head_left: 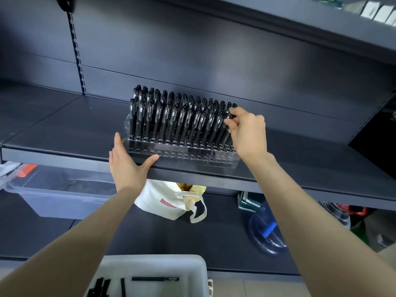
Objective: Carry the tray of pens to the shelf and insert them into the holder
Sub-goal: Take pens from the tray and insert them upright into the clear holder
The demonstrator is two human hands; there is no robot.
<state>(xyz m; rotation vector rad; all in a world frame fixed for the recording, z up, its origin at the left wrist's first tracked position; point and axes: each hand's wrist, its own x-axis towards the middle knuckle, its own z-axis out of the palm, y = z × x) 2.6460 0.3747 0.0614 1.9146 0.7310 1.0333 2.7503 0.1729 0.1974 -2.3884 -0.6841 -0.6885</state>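
pens (pixel 171 118): black, standing in rows in the holder, long axes near upright, leaning slightly toward the back of the shelf, clip ends up.
writing: white "test" runs lengthwise along the barrels; the rest is too small to read.
holder (pixel 182 155): clear plastic with stepped rows of holes, set along the front edge of the shelf (pixel 64 129); pens fill its rear rows.
right hand (pixel 246 133): pinches the top of 1 tilted pen (pixel 228 123) at the holder's right end.
left hand (pixel 126 166): released, fingers straight against the holder's left end, thumb along its front.
tray (pixel 192 266): white, at the bottom of the view; a few loose pens (pixel 154 279) lie flat in it, 1 crosswise.
lower shelf: white tote bag (pixel 162 200) with a red patch, clear bin (pixel 53 198), blue bottle (pixel 265 230).
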